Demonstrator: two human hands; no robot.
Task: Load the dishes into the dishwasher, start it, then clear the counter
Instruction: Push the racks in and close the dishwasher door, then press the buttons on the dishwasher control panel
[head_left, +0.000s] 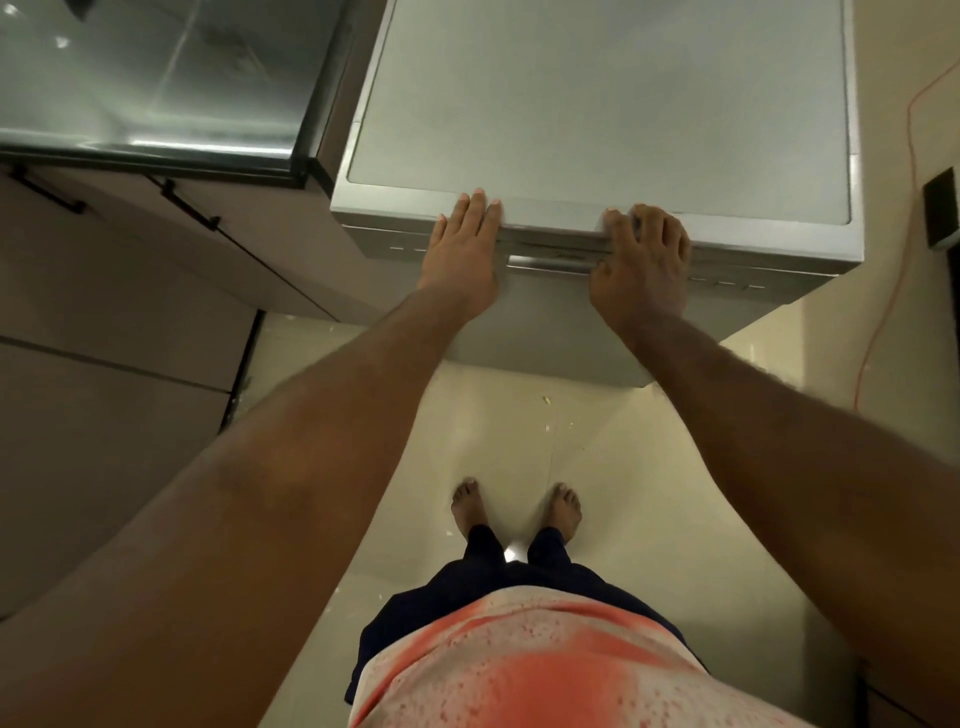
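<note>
A silver freestanding dishwasher (597, 114) stands in front of me, seen from above, its door up against the body. My left hand (462, 254) lies flat with straight fingers over the top front edge, left of the door handle (550, 262). My right hand (641, 265) rests on the same edge to the right, fingers bent over the lip at the handle recess and control strip. No dishes are in view.
A glossy dark counter (145, 83) runs to the left over beige cabinets with black handles (189, 205). An orange cable (906, 208) trails down the right wall. The pale tiled floor (649, 493) carries small crumbs near my bare feet.
</note>
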